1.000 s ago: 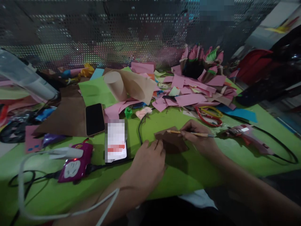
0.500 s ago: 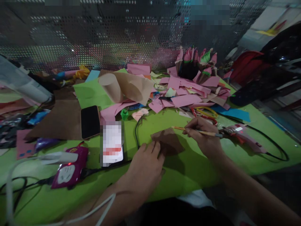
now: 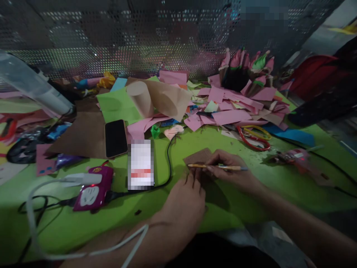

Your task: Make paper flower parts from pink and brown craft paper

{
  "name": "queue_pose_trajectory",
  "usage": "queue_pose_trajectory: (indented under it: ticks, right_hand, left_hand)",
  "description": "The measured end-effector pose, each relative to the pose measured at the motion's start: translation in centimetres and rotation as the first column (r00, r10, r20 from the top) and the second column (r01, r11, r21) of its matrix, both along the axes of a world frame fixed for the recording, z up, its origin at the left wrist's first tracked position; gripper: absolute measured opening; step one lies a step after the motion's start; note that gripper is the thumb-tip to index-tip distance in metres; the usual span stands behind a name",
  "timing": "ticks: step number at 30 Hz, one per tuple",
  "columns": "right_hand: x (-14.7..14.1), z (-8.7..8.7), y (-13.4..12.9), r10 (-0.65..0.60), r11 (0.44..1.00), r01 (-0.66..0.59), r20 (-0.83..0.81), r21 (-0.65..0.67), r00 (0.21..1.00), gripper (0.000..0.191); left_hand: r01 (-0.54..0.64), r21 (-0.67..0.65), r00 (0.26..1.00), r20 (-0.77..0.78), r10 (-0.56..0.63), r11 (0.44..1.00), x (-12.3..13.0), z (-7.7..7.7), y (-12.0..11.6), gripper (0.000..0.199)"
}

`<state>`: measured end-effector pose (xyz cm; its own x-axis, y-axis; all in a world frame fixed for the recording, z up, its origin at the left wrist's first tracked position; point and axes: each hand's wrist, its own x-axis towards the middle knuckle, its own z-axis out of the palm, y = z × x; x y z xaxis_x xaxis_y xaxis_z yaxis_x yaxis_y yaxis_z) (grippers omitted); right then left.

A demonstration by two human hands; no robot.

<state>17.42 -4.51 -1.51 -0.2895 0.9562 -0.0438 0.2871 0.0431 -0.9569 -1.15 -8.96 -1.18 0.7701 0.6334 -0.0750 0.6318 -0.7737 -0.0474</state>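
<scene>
My right hand (image 3: 230, 165) pinches a thin wooden pencil (image 3: 232, 168), its tip pointing left above a small piece of brown paper (image 3: 201, 155). Whether the tip touches the paper I cannot tell. My left hand (image 3: 188, 199) is at the near left edge of that paper, fingertips curled onto it and the thumb mostly hidden. Part of the paper lies behind both hands. To the right, a pink glue gun (image 3: 297, 158) with a small red light lies blurred on the green table (image 3: 223, 216).
A lit phone (image 3: 141, 167), a dark phone (image 3: 115, 138) and a magenta power bank (image 3: 96, 188) with cables lie left. Red-handled scissors (image 3: 251, 140) are beyond my right hand. Pink scraps (image 3: 231, 116) and a brown paper roll (image 3: 141, 98) cover the back. A white cable (image 3: 92, 254) crosses my left forearm.
My right hand has moved the pencil left and slightly down, from beyond the brown paper's right side to over the paper, near my left fingertips. The view has shifted, so the table's things appear further right.
</scene>
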Motion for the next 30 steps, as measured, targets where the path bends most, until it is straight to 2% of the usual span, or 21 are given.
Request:
queue_pose_trajectory:
  ticks: [6, 11, 15, 21, 30]
  right_hand:
    - [-0.2, 0.0, 0.0, 0.008, 0.999, -0.011, 0.064, 0.040, 0.998, 0.011]
    - [0.4, 0.2, 0.3, -0.174, 0.973, 0.143, 0.171, 0.180, 0.970, 0.011]
    - [1.4, 0.3, 0.5, -0.287, 0.945, 0.236, 0.227, 0.226, 0.931, 0.011]
    - [2.2, 0.5, 0.7, -0.378, 0.902, 0.306, 0.214, 0.305, 0.901, 0.010]
    - [2.5, 0.3, 0.7, -0.449, 0.873, 0.387, 0.176, 0.298, 0.876, 0.008]
  left_hand:
    - [0.000, 0.004, 1.000, -0.004, 0.000, 1.000, 0.1, -0.3, -0.4, 0.048]
    - [0.000, 0.024, 1.000, -0.004, 0.000, 1.000, 0.0, -0.4, -0.3, 0.050]
    - [0.000, 0.009, 1.000, -0.020, 0.001, 1.000, -0.2, -0.3, -0.1, 0.058]
    - [0.005, -0.034, 0.999, -0.045, -0.007, 0.999, -0.2, 0.1, 0.0, 0.057]
    - [-0.031, -0.110, 0.998, -0.065, 0.024, 0.993, 0.1, 1.1, 0.1, 0.059]
